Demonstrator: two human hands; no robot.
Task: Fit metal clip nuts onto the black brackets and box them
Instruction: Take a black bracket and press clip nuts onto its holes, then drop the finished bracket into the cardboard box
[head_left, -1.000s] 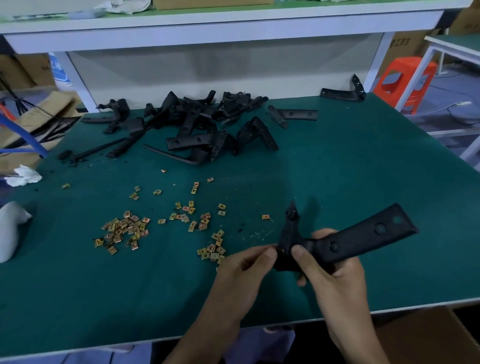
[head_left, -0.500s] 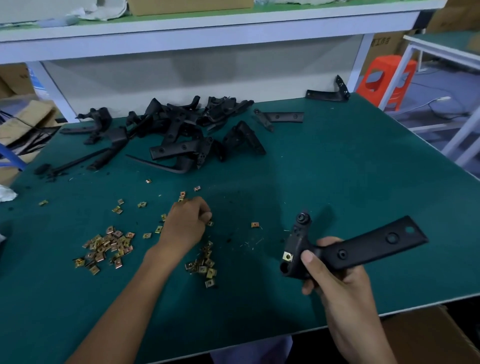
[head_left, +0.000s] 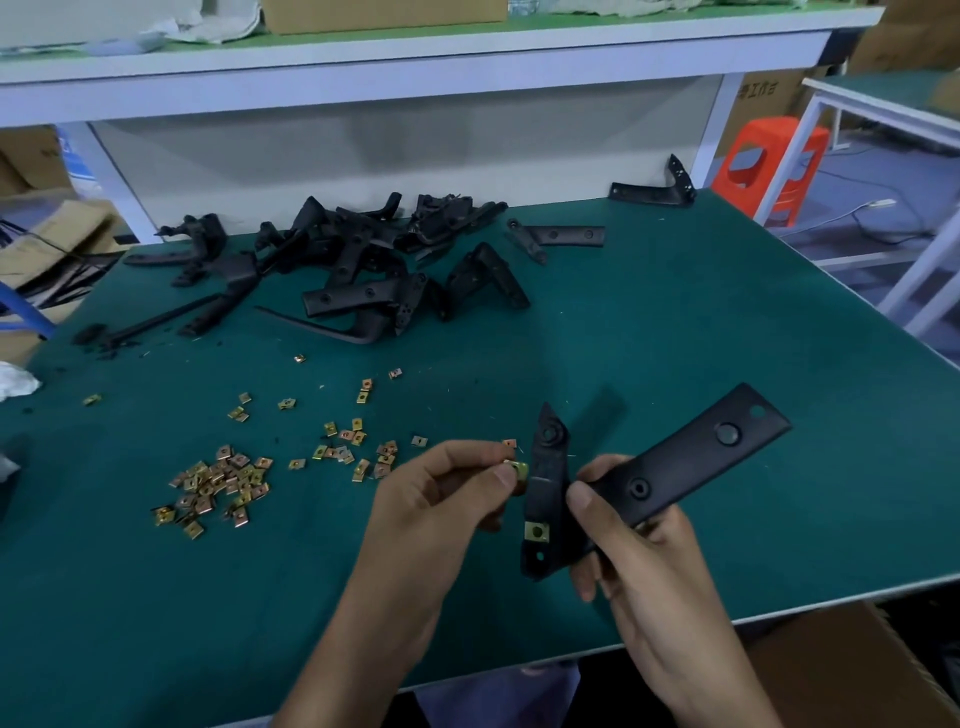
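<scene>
Bracket (head_left: 660, 478) gripped in my right hand (head_left: 644, 566), one fitted nut (head_left: 537, 531) showing, clip nut (head_left: 518, 470) pinched in my left hand (head_left: 441, 499), loose nuts (head_left: 218, 483) on worktop (head_left: 675, 322).

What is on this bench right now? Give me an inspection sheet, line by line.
Surface: green table mat, black crumbs near the bracket pile.
Job's things: held bracket carries one fitted clip nut; loose clip nuts scattered left.
Clutter: white rag at left edge.
Hands: left hand pinches a second clip nut beside the held bracket; right hand grips the held bracket.
Cables: white cable on the floor, right.
Surroundings: orange stool, cardboard box below the near edge.
</scene>
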